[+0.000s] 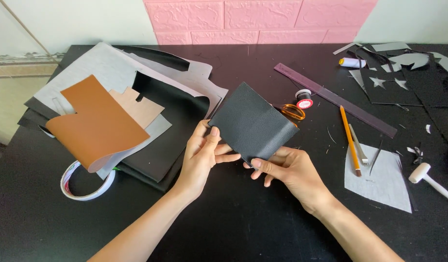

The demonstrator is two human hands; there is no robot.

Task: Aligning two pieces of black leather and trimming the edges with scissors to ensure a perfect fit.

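A brown leather sheet (95, 123) tops a stack beside a tape roll (85, 187). A ruler (333, 98), pencil (350, 140) and mallet (428, 177) lie on the black table (233, 223).

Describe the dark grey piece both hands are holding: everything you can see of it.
The dark grey piece is a roughly rectangular sheet that looks like fine-grained leather or faux leather, matte, with a soft fold line near its right edge. It is held tilted above the black table, one corner pointing away from the camera. The left hand pinches its lower left edge with thumb and fingers; the right hand grips its lower corner. Its right edge hides part of the orange-handled scissors behind it.
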